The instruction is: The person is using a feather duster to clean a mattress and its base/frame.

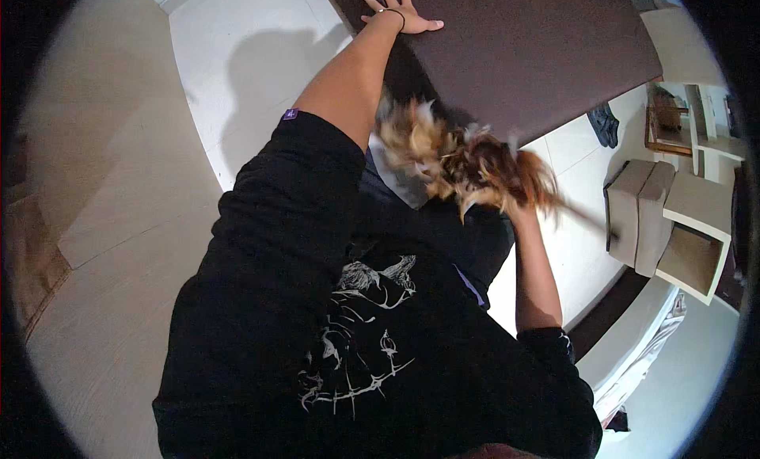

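Note:
My left hand [401, 16] presses with spread fingers on the top of a dark brown upholstered bed base [552, 55], near its edge. A thin dark cord circles that wrist. Below and to the right, my right hand [522, 210] grips a feather duster [481, 162]. Its brown, tan and white feathers are blurred and cover most of the fingers. The duster's thin handle [585, 216] sticks out to the right, also blurred. The feathers lie close to the near side of the base; whether they touch it, I cannot tell.
A beige upholstered block [629, 215] stands on the right, beside a cream open-fronted box [694, 245]. Dark cloth [604, 125] lies on the pale tiled floor [567, 162]. A framed mirror [671, 123] is farther off. White fabric [647, 352] hangs at lower right.

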Available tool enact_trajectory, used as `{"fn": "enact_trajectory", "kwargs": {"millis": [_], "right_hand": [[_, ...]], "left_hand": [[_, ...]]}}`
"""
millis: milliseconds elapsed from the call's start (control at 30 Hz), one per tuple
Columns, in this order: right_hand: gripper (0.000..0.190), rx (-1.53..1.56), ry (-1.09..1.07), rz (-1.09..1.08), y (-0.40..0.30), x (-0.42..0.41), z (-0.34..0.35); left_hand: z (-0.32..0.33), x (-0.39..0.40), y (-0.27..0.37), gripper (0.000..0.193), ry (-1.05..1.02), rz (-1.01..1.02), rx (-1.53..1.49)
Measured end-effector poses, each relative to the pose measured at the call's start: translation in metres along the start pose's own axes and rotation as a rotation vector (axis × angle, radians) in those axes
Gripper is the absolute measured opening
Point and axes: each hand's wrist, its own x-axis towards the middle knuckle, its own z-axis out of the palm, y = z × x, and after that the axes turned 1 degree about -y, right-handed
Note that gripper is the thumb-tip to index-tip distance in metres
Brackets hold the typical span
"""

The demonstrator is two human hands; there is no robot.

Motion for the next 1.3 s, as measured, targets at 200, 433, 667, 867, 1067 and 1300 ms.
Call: {"fn": "enact_trajectory", "kwargs": {"millis": [200, 433, 667, 867, 1067, 1300], "right_hand": [[0.060, -0.436, 0.063, 0.159, 0.021, 0.005, -0.009], [0.061, -0.298, 0.016, -0.017, 0.031, -0.008, -0.017], [0.049, -0.608, -0.114, 0.327, 0.016, -0.053, -0.012], [0.073, -0.215, -0.010, 0.063, -0.072, -0.085, -0.009], [0.075, 0.157, 0.210, -0.112, -0.140, -0.139, -0.063], [0.065, 0.117, 0.532, 0.123, -0.080, -0.059, -0.091]], "left_hand": [[0.009, 0.017, -0.004, 0.121, 0.002, -0.004, 0.006], [0.036, 0.053, -0.021, 0.129, 0.225, 0.134, 0.146], [0.036, 0.049, -0.018, 0.126, 0.208, 0.082, 0.075], [0.035, 0.046, -0.018, 0.126, 0.200, 0.094, 0.056], [0.037, 0.051, -0.020, 0.123, 0.220, 0.104, 0.008], [0.041, 0.063, -0.030, 0.122, 0.265, 0.131, 0.049]]}}
